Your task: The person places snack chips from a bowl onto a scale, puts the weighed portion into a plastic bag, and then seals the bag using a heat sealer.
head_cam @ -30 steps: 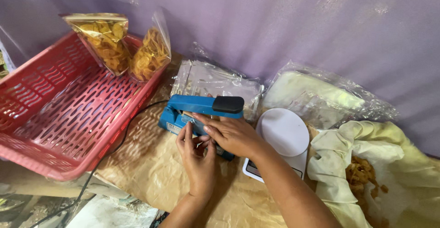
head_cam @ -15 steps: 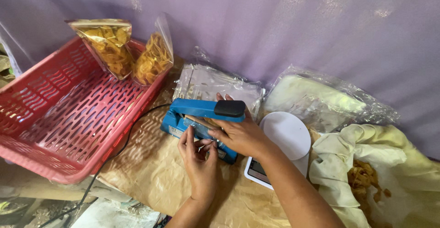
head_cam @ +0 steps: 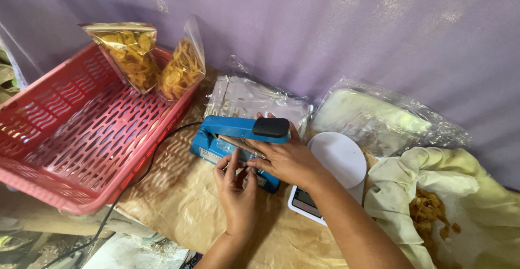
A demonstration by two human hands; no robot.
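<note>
Both hands are at the blue heat sealer (head_cam: 238,142), close together on its front edge: your left hand (head_cam: 236,190) pinches something small and clear at the sealing bar, fingers closed on it, and your right hand (head_cam: 287,158) lies over the same spot beneath the black handle knob (head_cam: 271,127), fingers curled; I can't tell exactly what it grips. The sealer's arm is raised off the base. My read: you're feeding a bag edge onto the bar, so keep the film flat and square to it, pull out wrinkles, and clear your fingertips before the arm comes down. Left of the sealer, the red slotted basket (head_cam: 65,133) holds two clear pouches of yellow chips (head_cam: 151,58), leaning at its far corner. Behind the sealer lies a stack of empty clear bags (head_cam: 254,98). Right of it sits a white round scale (head_cam: 338,158), then a large clear bag with pale contents (head_cam: 374,117) behind, and a yellowish cloth or bag with brown crumbs (head_cam: 433,209) at the far right. The sealer's black cord (head_cam: 146,169) runs left off the paper-covered worktop (head_cam: 179,209).
</note>
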